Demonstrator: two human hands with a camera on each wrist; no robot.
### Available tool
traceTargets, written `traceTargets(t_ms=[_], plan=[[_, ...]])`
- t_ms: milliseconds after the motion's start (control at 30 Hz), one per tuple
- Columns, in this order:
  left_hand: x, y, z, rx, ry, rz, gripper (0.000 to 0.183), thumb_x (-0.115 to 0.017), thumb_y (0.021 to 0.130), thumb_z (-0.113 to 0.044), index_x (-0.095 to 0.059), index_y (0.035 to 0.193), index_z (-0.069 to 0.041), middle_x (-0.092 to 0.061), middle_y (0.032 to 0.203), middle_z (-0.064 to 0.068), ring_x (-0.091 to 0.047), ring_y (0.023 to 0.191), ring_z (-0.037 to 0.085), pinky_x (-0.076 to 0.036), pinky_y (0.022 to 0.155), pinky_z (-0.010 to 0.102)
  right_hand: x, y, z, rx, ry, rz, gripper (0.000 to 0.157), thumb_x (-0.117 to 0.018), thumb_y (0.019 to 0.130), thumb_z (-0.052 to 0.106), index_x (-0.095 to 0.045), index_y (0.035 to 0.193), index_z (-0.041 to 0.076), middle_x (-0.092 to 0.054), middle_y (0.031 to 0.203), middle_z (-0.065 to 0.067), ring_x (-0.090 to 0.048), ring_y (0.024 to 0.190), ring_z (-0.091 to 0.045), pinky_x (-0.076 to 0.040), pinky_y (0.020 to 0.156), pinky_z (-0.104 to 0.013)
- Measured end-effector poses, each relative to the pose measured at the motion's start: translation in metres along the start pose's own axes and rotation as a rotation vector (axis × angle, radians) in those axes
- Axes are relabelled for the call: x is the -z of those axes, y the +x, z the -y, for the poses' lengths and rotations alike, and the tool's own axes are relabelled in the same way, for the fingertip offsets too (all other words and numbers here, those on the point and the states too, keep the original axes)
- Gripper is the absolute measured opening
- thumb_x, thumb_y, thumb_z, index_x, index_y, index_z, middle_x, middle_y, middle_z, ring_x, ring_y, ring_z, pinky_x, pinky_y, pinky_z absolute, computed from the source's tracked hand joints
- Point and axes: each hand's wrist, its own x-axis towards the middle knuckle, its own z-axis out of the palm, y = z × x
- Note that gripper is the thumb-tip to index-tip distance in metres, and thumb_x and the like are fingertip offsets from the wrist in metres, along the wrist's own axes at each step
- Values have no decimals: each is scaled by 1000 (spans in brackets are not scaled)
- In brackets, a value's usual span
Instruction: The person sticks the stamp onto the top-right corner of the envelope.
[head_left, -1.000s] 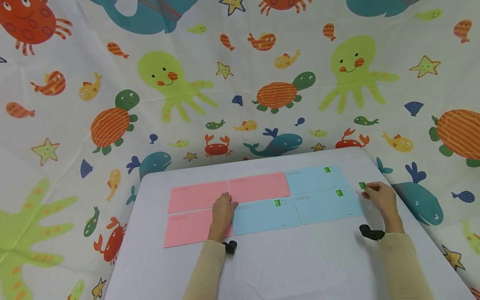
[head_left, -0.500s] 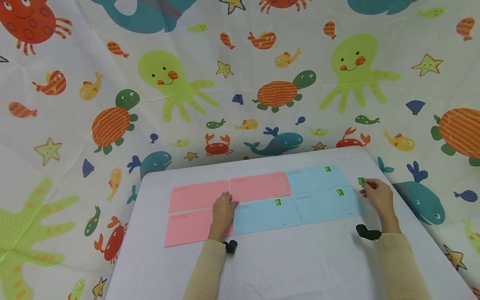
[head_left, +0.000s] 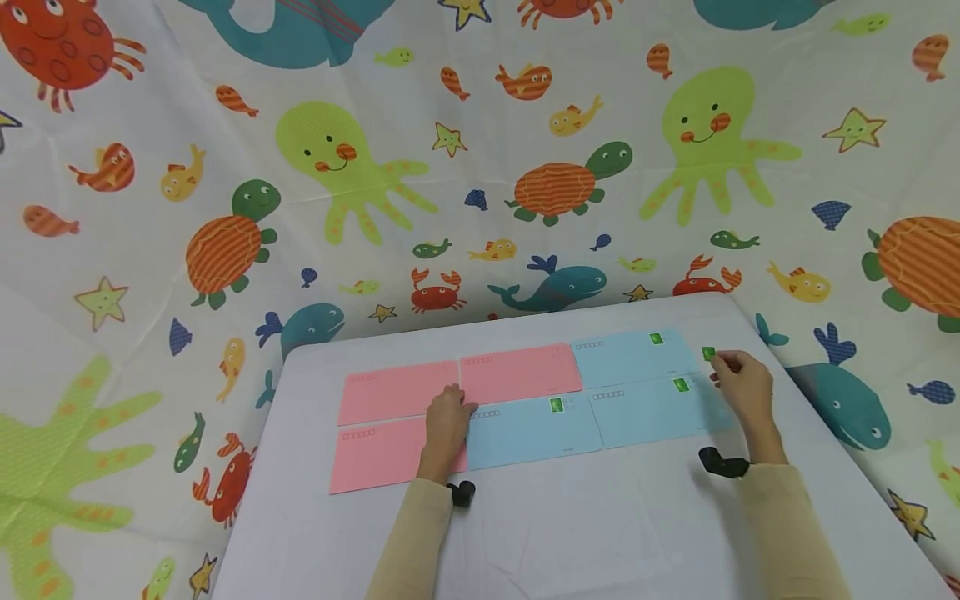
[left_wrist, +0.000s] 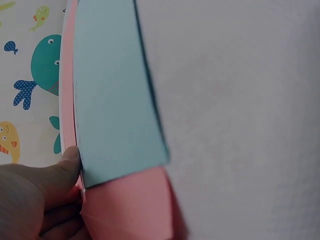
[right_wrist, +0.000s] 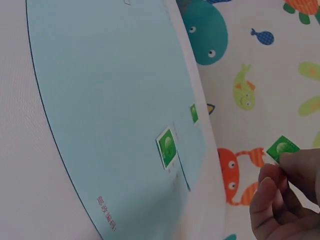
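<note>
My right hand (head_left: 750, 393) pinches a small green stamp (head_left: 708, 354) between thumb and fingertip, raised just off the right end of the blue envelopes. The right wrist view shows that stamp (right_wrist: 281, 146) at the thumb tip, the other fingers curled below. My left hand (head_left: 446, 425) rests where the pink envelopes meet the front middle blue envelope (head_left: 525, 442). Its thumb (left_wrist: 70, 157) touches that blue envelope's edge. Green stamps lie on the front middle blue envelope, the front right blue envelope (head_left: 652, 421) and the back right blue envelope (head_left: 626, 364).
Three pink envelopes lie flat: one back left (head_left: 397, 396), one back middle (head_left: 517, 379), one front left (head_left: 375, 462) partly under the left hand. The white tabletop (head_left: 585, 533) extends toward me. Behind it hangs a cloth (head_left: 480, 225) printed with sea animals.
My right hand has moved left and slightly away from me with the stamp, closer to the blue envelopes. My left hand has stayed in place.
</note>
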Motion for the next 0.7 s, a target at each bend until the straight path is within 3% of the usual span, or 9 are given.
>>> traceTargets(t_ms=[333, 700], plan=[[0, 0, 0, -7, -23, -5, 44, -74, 90, -17, -65, 126, 7, -62, 136, 24, -57, 130, 40, -49, 107, 51, -9, -6, 10, 56, 51, -31, 42, -48, 105, 29, -57, 133, -1, -63, 116, -21, -53, 71, 3, -45, 61, -4], [0, 0, 1, 21, -40, 6, 44, -73, 91, -16, -64, 128, 5, -62, 137, 22, -59, 129, 39, -50, 105, 49, -20, -8, 22, 59, 88, -8, 41, -47, 106, 28, -58, 132, 0, -64, 114, -21, -57, 72, -2, -46, 62, -6]])
